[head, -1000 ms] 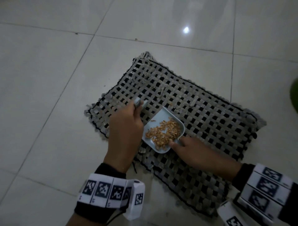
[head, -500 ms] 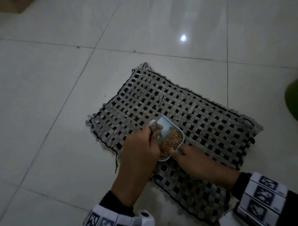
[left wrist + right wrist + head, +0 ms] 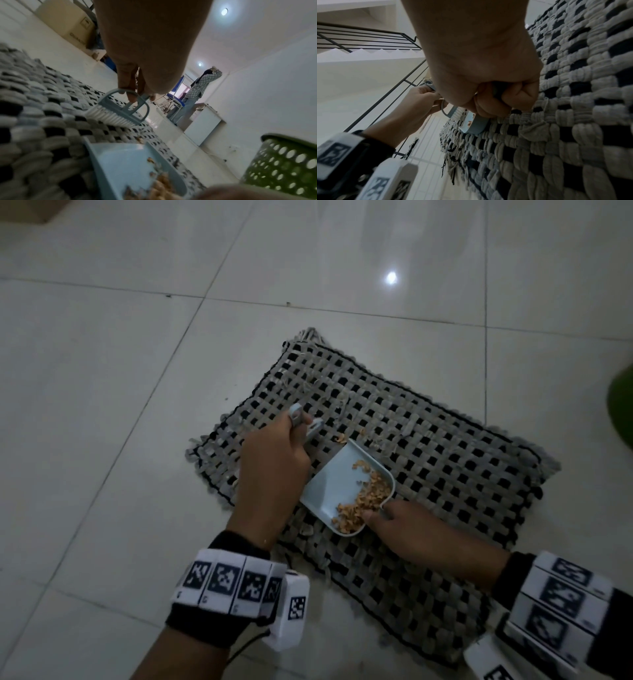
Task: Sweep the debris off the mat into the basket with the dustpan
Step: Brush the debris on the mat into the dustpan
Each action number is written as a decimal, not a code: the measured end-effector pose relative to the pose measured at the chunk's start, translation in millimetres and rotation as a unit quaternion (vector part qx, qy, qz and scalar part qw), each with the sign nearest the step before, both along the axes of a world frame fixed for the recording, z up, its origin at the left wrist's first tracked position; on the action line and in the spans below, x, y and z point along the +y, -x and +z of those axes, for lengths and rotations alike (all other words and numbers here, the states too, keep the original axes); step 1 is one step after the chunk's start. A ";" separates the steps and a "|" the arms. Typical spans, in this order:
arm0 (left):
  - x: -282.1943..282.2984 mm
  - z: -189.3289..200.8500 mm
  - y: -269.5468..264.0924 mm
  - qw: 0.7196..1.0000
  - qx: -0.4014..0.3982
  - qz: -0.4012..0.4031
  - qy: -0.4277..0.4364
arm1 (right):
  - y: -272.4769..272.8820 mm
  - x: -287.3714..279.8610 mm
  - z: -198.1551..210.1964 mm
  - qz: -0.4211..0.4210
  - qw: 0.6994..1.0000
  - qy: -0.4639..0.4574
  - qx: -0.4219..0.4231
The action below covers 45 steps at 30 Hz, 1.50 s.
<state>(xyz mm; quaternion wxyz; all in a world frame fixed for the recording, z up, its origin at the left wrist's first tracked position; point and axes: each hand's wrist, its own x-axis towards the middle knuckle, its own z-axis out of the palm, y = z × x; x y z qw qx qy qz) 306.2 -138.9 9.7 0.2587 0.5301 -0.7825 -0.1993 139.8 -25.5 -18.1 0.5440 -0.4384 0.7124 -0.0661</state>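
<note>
1. The pale blue dustpan [image 3: 337, 486] lies on the woven grey-and-black mat [image 3: 445, 470], its open mouth pointing toward the mat's far side.
2. A heap of tan debris [image 3: 364, 501] sits inside the pan, banked against its rear wall near the handle; a few crumbs [image 3: 342, 438] lie on the mat just beyond the pan's lip.
3. The right hand [image 3: 407, 529] has its grip wrapped around the dustpan's handle, fingers curled tight in the right wrist view [image 3: 496, 94].
4. The left hand [image 3: 274, 470] pinches the looped handle of a small blue brush [image 3: 120, 109], whose white bristles touch the mat just beside the pan's mouth.
5. The mat lies on a pale tiled floor [image 3: 120, 405].
6. The green perforated basket [image 3: 281, 166] stands on the floor off the mat's right side, apart from the pan.
7. Across the room, another person [image 3: 197, 92] stands near a blue chair [image 3: 176, 94].
</note>
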 end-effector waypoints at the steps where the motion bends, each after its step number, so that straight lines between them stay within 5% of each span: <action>1: 7.6 1.3 -0.1 1.000 0.004 -0.005 -0.010 | 0.2 -0.2 -0.7 0.000 1.000 -0.001 -0.001; 7: 41.8 13.1 -6.5 0.997 -0.001 -0.023 -0.072 | 0.4 1.5 -3.3 -0.007 1.000 0.004 -0.003; 12: 20.0 26.2 -9.4 0.998 0.058 0.020 -0.020 | 1.0 3.4 -3.4 -0.005 1.000 0.010 -0.014; 18: -10.4 5.7 11.5 0.997 0.066 -0.042 -0.021 | -4.3 15.2 2.7 -0.012 0.999 0.029 0.000; 26: -29.8 -8.3 38.7 0.993 -0.010 -0.119 -0.020 | -25.3 34.0 -1.3 -0.075 0.996 0.038 -0.012; 37: -3.8 0.7 15.8 0.991 -0.065 -0.114 -0.030 | -25.0 32.5 -0.9 -0.098 0.994 0.033 -0.042; 45: -12.3 14.3 28.3 0.994 0.064 -0.083 -0.027 | -33.0 47.3 -1.2 -0.116 0.990 0.073 -0.032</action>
